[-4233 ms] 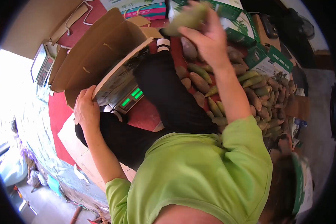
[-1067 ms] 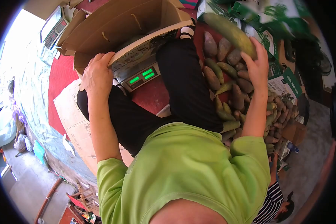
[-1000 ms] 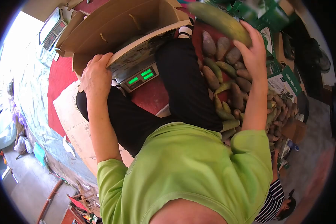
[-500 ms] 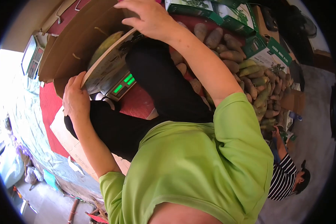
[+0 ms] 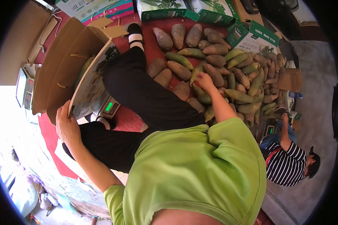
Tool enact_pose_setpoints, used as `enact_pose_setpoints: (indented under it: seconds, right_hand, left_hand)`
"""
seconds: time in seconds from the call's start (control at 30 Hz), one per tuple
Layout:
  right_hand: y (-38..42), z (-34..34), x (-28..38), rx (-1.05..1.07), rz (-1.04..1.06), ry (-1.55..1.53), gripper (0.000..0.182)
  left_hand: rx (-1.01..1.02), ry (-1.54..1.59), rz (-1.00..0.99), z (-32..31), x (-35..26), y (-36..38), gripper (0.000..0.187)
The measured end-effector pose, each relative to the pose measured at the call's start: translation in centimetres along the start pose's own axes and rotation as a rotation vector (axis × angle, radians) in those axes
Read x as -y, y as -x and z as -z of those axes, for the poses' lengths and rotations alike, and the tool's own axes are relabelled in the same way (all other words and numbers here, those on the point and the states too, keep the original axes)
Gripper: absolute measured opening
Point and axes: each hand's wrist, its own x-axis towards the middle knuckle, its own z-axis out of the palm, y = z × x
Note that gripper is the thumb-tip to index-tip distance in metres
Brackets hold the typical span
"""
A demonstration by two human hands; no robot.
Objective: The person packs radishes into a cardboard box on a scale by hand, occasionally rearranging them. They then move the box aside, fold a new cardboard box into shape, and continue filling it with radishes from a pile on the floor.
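Observation:
My left hand (image 5: 68, 127) grips the near edge of an open cardboard box (image 5: 90, 84), which stands on a scale (image 5: 109, 107) with a lit green display. Part of a green vegetable (image 5: 85, 69) shows inside the box. My right hand (image 5: 205, 81) is at the pile of vegetables, its fingers closed at the end of a slim green one (image 5: 196, 72). Reddish-brown radishes (image 5: 215, 75) lie right around that hand.
Green and white boxes (image 5: 165, 9) line the far edge of the red cloth (image 5: 154, 29). Another scale (image 5: 25, 90) stands at the left. A co-worker in a striped shirt (image 5: 287, 165) sits at the lower right, beside the pile.
My right hand has left the box's far side and moved right to the vegetable pile. My left hand remains on the box edge. The view has shifted, showing more of the pile.

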Motion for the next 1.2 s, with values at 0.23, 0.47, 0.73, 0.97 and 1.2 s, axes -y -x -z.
enact_pose_setpoints:
  seconds: [0.23,0.47,0.73,0.97,1.2]
  right_hand:
    - [4.2,-3.6,-5.5,0.095,-0.232,0.031,0.033]
    - [5.6,-5.3,-5.2,0.094,-0.325,-0.016,0.036]
    - [6.3,-2.6,-6.9,-0.055,-0.353,0.026,0.032]
    - [7.6,2.3,-7.4,-0.044,-0.377,0.385,0.035]
    - [9.9,5.9,-8.4,-0.292,-0.814,0.302,0.048]
  left_hand:
    - [-0.021,-0.054,-0.014,-0.6,0.8,-0.3,0.038]
    - [0.009,-0.070,-0.035,-0.9,1.2,0.0,0.046]
    - [-0.046,-0.037,-0.079,-1.7,2.6,-0.3,0.047]
    - [-0.056,-0.070,-0.069,-1.7,2.3,-0.3,0.043]
    - [-0.036,-0.016,-0.042,-1.3,2.0,-0.2,0.049]
